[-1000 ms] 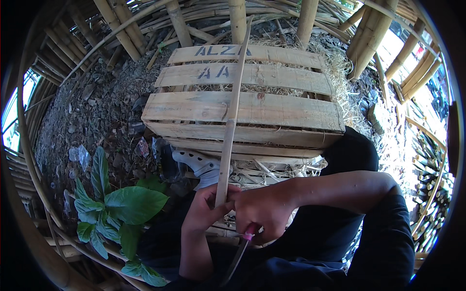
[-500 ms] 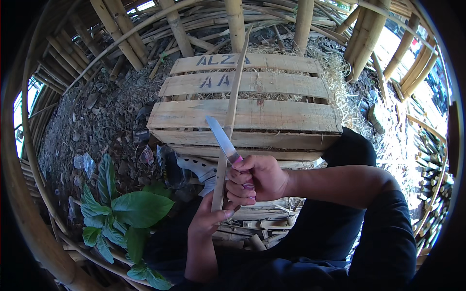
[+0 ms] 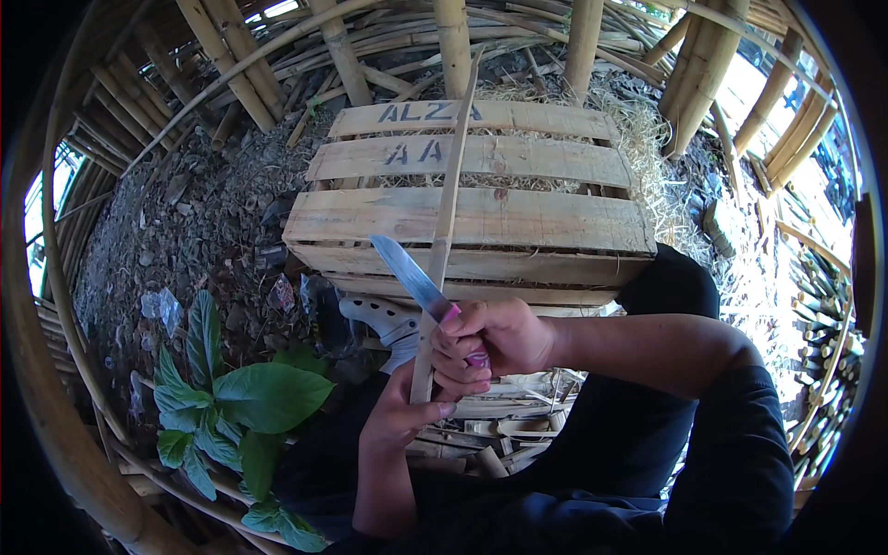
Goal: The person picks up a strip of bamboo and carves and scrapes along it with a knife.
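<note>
A long, thin bamboo strip runs from my lap up across a slatted wooden crate, its far tip reaching past the crate's back. Around the strip's near end, my left hand is closed, with the thumb laid over it. In my right hand is a knife with a pink patterned handle, gripped in a fist. Its blade crosses the strip at a slant, pointing up and left. The two hands are close together, the right just above the left. Where edge meets strip is hard to make out.
A leafy green plant grows at my left. Bamboo posts stand behind the crate, with straw at its right. Cut bamboo pieces lie below my hands, and a stack of bamboo poles is at the far right.
The knife blade has tilted further left and its tip sits lower. My right hand has barely shifted; the left still holds the strip. The whole view has moved slightly.
</note>
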